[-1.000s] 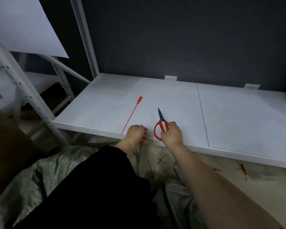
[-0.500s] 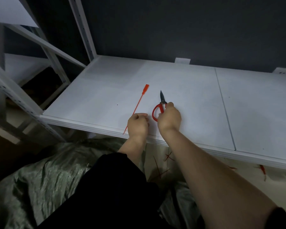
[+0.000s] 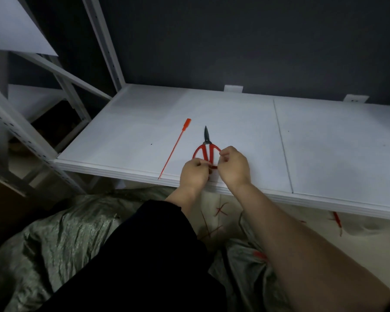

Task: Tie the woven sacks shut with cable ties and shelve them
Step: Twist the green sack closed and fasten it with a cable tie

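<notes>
Red-handled scissors (image 3: 206, 144) with short dark blades lie on the flat white shelf board (image 3: 324, 143), blades closed, tip toward the far side. The left hand (image 3: 194, 173) and right hand (image 3: 233, 167) are side by side over the near ends of the handle loops, at the board's front edge, and cover them. Both hands have their fingers curled in and knuckles up, and a short red bit shows in the gap between them. The right forefinger touches the outer rim of the right loop. Whether either hand actually grips anything, cannot tell. A black sleeve (image 3: 144, 255) on the left arm blocks much of the near ground; the right forearm is bare. Red offcuts (image 3: 221, 210) are scattered on the pale floor under the front edge. The board is two panels, with a seam running near to far, right of the hands. There are white perforated steel uprights (image 3: 104, 41) at the left, a second white board (image 3: 11, 25) higher at far left, and a dark grey wall (image 3: 257, 41) behind. Light is dim. A long thin red plastic cable tie (image 3: 172, 152) lies loose on the board just left of the scissors, apart from both hands: long axis diagonal, pointed tail at the front edge near-left, square head far-right. A crumpled grey-green woven sack (image 3: 54, 244) is on the floor near-left, below the shelf, partly under the sleeve.
</notes>
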